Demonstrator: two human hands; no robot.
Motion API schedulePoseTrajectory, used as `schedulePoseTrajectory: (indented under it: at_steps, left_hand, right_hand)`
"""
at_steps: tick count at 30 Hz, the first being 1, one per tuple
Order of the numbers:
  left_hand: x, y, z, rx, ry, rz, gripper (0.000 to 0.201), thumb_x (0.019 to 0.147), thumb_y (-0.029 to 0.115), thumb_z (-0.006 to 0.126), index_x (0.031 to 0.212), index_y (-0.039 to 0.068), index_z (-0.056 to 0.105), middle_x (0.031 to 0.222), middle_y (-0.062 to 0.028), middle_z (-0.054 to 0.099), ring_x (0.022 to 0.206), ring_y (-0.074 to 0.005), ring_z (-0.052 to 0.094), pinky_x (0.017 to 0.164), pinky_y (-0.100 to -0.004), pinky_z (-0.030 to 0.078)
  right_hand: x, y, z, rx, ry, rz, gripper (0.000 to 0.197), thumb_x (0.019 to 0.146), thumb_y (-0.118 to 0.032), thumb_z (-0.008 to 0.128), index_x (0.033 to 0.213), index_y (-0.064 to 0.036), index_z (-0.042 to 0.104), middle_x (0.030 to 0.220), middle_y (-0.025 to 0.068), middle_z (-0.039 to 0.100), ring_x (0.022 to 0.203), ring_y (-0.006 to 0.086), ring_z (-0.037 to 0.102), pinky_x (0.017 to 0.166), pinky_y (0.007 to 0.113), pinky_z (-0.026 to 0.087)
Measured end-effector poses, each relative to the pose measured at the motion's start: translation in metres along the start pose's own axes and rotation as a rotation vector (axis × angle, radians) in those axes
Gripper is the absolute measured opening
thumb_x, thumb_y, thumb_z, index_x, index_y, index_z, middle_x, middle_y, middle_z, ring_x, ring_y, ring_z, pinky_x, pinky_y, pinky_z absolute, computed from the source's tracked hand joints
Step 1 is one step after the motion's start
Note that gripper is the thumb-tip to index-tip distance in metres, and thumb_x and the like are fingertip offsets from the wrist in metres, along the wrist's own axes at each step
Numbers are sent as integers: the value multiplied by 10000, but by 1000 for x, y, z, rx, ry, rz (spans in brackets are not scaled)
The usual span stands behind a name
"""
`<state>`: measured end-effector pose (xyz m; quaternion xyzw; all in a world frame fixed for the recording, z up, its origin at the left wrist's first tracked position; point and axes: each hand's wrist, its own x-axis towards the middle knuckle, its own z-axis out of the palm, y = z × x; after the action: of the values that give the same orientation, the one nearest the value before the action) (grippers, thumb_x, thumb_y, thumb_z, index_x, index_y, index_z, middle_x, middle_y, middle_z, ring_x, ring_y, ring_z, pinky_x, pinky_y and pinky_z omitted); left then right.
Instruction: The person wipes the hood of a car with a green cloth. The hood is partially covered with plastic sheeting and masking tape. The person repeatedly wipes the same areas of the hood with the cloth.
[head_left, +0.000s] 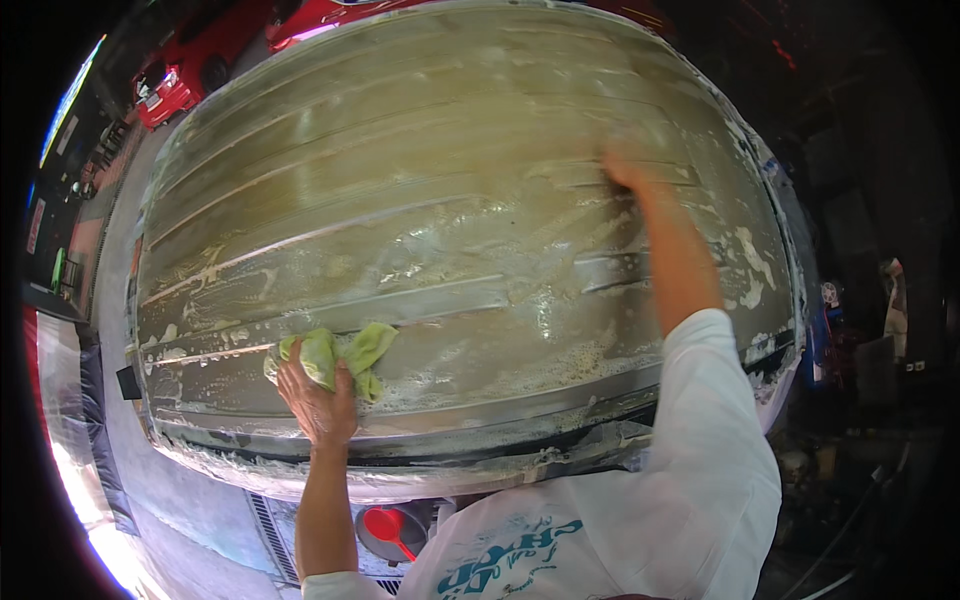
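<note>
My left hand [322, 408] is closed on a bunched yellow-green cloth [340, 358], pressed to the near left part of a wet, soapy vehicle roof [450, 312]. The roof has long raised ribs and streaks of foam. Stretched far forward, my right hand [622, 168] is over the right half of the roof. Its fingers are smeared by motion, so I cannot make out whether anything is under or in them.
Crumpled clear plastic film [400, 482] lines the roof's near edge. Below it, a red dipper [384, 524] rests in a dark bucket [366, 546] beside a floor grate [270, 535]. A red car [168, 92] stands at the far left. Dark clutter fills the right side.
</note>
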<state>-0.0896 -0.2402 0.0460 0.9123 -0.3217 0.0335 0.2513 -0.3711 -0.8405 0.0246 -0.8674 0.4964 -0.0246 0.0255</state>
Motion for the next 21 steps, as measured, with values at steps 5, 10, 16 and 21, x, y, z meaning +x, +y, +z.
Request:
schedulePoseTrajectory:
  at_steps: [5,10,16,21]
  left_hand:
    - [0,5,3,70,45,72,759,887,321,731,1533,75,417,1380,-276,545,1335,-468,473,1236,-563,270]
    - [4,13,2,10,35,49,735,903,326,716,1531,73,429,1398,-277,543,1340,-465,473,1235,-556,278]
    - [-4,2,1,39,43,16,738,910,336,713,1539,79,425,1419,-260,544,1357,-473,463,1231,-559,286]
    - [0,6,7,37,55,20,731,912,338,719,1537,95,429,1444,-255,543,1391,-485,446,1223,-566,294]
  right_hand:
    - [-41,-101,-23,-85,36,-97,529,1011,-340,461,1363,-16,686,1491,258,580,1452,426,473,1223,541,339]
    - [-64,-236,-21,148,165,-391,465,1037,-246,407,1335,-7,673,1479,258,579,1385,408,545,1188,513,397]
    - [-90,-57,-55,16,43,-279,481,1082,-323,405,1435,-59,597,1477,244,583,1399,437,515,1192,525,393]
    - [-102,-75,-31,-319,222,-319,459,1039,-289,468,1409,-68,626,1450,221,598,1348,413,562,1176,530,402]
